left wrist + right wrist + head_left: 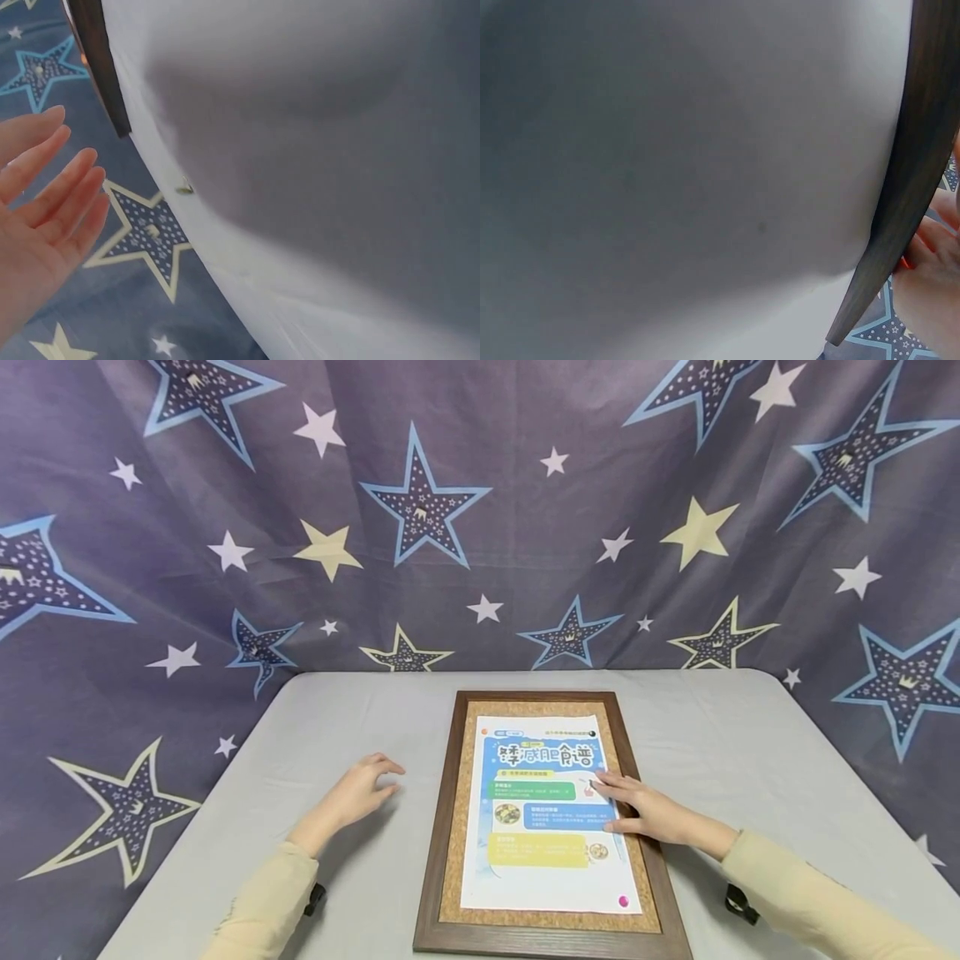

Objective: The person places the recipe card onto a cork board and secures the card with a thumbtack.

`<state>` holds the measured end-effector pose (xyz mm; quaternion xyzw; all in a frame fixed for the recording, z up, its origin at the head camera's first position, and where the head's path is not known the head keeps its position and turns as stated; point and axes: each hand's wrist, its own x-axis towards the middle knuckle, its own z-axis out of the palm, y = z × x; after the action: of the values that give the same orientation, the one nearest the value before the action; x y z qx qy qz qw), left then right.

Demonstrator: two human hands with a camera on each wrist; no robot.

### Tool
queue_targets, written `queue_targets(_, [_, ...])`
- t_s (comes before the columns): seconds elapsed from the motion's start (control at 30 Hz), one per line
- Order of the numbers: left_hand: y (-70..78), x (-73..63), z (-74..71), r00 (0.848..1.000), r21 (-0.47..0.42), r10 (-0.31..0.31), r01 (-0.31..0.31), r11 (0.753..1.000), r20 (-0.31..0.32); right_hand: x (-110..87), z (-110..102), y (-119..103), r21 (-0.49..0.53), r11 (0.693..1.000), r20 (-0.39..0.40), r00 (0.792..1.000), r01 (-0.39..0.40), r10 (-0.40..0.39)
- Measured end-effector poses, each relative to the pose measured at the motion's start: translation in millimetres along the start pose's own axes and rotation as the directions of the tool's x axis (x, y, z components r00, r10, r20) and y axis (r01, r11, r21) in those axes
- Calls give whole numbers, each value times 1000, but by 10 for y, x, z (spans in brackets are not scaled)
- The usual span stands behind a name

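Note:
A cork board [454, 877] in a dark brown wooden frame [442, 827] lies on the table. On its cork lies a printed poster [517, 889] with blue, green and yellow blocks. An orange pin [484, 732] sits at its top left corner, a black pin [592, 733] at the top right, a magenta pin [623, 902] at the bottom right. My right hand [652, 810] reaches over the frame's right side, its extended fingertips resting at the poster's right edge. Left of the board, my left hand [358, 792] hovers over the table with loosely bent fingers, holding nothing.
The table [315, 735] has a light grey cover. Behind and beside it hangs a dark curtain [525, 543] with star prints. In the left wrist view a small greenish thing [184, 187] shows near the table's edge.

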<state>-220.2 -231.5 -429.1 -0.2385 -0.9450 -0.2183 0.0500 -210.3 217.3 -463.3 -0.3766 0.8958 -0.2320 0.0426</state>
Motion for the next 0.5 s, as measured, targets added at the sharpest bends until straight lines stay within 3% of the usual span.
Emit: queue_targets(0.5, [-229,-41,-55,994,25,-33,31,999,109,-6,-8,12,1,1000,-6,1000,2,-2])
